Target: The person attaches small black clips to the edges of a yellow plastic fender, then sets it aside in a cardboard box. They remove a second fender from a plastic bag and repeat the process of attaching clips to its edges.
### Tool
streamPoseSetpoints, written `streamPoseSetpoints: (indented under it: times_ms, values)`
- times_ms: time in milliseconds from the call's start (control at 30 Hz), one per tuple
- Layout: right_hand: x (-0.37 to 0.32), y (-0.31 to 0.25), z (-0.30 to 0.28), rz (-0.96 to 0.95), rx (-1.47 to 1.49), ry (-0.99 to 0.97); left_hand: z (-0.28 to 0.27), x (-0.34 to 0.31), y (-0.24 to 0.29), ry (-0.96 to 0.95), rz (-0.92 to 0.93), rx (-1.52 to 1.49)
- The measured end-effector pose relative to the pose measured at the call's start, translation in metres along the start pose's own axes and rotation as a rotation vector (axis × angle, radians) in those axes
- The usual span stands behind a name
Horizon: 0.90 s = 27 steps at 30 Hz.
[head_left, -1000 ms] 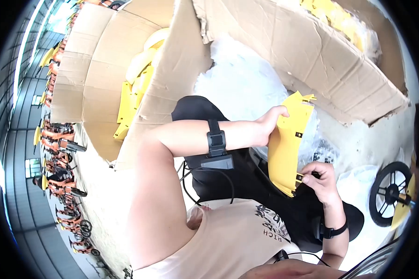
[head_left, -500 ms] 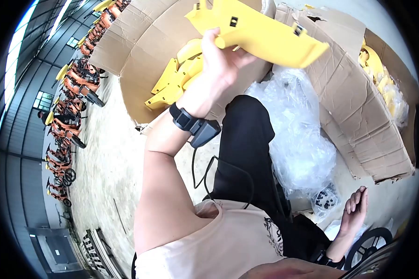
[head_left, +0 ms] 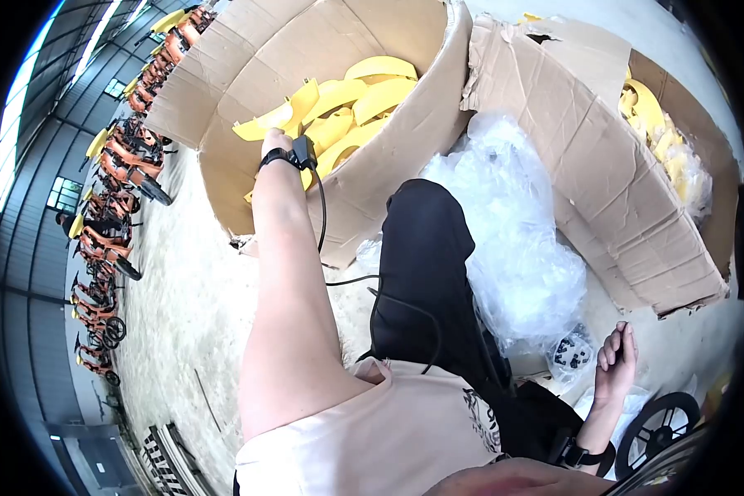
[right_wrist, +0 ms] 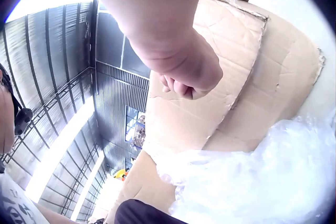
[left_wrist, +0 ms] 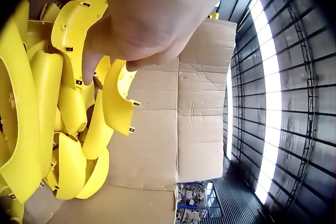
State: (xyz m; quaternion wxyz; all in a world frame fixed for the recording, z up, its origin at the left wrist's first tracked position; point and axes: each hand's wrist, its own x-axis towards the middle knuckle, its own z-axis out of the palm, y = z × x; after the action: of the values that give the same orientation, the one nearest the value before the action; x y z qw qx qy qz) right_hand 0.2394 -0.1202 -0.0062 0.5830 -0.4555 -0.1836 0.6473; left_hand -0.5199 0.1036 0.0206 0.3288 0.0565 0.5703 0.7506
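A curved yellow plastic panel (head_left: 293,112) with small black clips along its edge sits at the top of the pile in the left cardboard box (head_left: 248,62). My left hand (head_left: 278,142) reaches over the box wall and grips this panel, its fingers overlapping the yellow plastic in the left wrist view. Most of that grip is hidden behind the hand and wrist. Other yellow panels (left_wrist: 46,90) lie heaped right beside and below it. My right hand (head_left: 616,364) hangs in the air at the right with loosely curled fingers, nothing visible in it.
Clear plastic wrapping (head_left: 525,248) lies between my knee and the second cardboard box (head_left: 603,157), which holds more yellow parts (head_left: 653,124). A bag of small black pieces (head_left: 572,354) and a black wheel (head_left: 661,430) are at the right. Orange bikes (head_left: 128,157) line the left.
My left hand has carried the yellow panel from over my lap, up, then left and down into the left box. The right hand has left the panel's edge and moved right and down.
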Motion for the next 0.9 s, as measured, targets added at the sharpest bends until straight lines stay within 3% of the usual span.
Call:
streamPoseSetpoints:
  times_ms: [100,133,200,233,367,433,467,567,667,733,800,833,900]
  values:
    - [0.004,0.004,-0.012,0.037,0.005,0.013,0.013,-0.020,-0.003,0.075,-0.350,0.042]
    - [0.006,0.004,-0.016,0.064,0.015,-0.009,0.030,-0.003,-0.015,0.059,-0.131,0.365]
    - [0.006,0.003,-0.008,0.096,0.048,0.073,0.081,-0.020,-0.005,-0.172,-0.142,0.449]
    - [0.006,0.002,-0.001,0.120,0.086,0.153,0.101,-0.048,0.004,-0.404,-0.025,0.549]
    - [0.008,-0.002,0.015,0.197,0.121,0.252,0.186,-0.188,0.038,-0.958,0.612,0.821]
    - [0.010,0.003,0.005,0.230,0.138,0.043,0.213,-0.248,0.043,-1.210,0.663,0.762]
    - [0.009,0.003,0.007,0.252,0.169,0.027,0.225,-0.288,0.038,-1.240,0.729,0.731]
    - [0.007,0.007,0.011,0.327,0.237,0.100,0.240,-0.369,0.011,-1.573,0.997,0.550]
    - [0.006,0.008,0.015,0.339,0.172,0.147,0.250,-0.448,-0.019,-2.092,1.208,0.210]
    - [0.004,0.004,0.015,0.306,0.151,0.075,0.234,-0.500,-0.041,-2.064,0.984,0.198]
    - [0.004,0.002,0.015,0.265,0.144,0.074,0.219,-0.556,-0.049,-1.937,0.908,0.179]
    - [0.004,0.001,0.015,0.242,0.114,0.042,0.239,-0.553,-0.050,-2.175,1.047,0.190]
    - [0.001,-0.005,0.020,0.253,0.163,0.070,0.243,-0.569,-0.061,-2.293,1.098,0.059]
